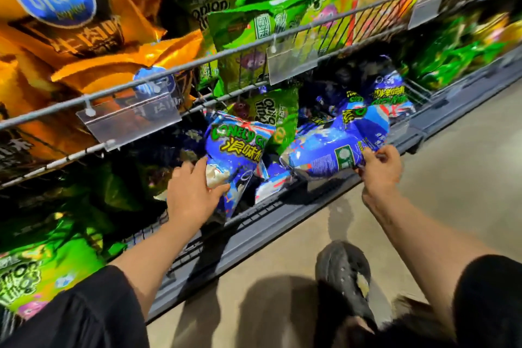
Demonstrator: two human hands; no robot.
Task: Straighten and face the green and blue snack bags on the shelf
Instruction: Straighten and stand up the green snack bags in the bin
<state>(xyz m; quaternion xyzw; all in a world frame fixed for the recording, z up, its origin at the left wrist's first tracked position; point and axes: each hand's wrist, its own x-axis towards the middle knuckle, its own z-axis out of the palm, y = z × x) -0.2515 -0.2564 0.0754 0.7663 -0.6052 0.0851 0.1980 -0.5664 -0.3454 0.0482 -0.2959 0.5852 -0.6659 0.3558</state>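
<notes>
Hands first: your left hand is partly open, fingers wrapped around the lower edge of an upright blue bag at the lower shelf's front edge. Your right hand pinches the end of a second blue bag lying tilted, back panel showing. A green bag stands between and behind them. Motion blur smears the bags deeper in the shelf.

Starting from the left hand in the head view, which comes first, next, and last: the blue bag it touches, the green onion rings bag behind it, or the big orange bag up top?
1. Blue snack bag, under the left hand on the lower shelf.
2. Green onion rings bag, just behind and right.
3. Big orange bag, on the upper shelf, far upper left.
</notes>
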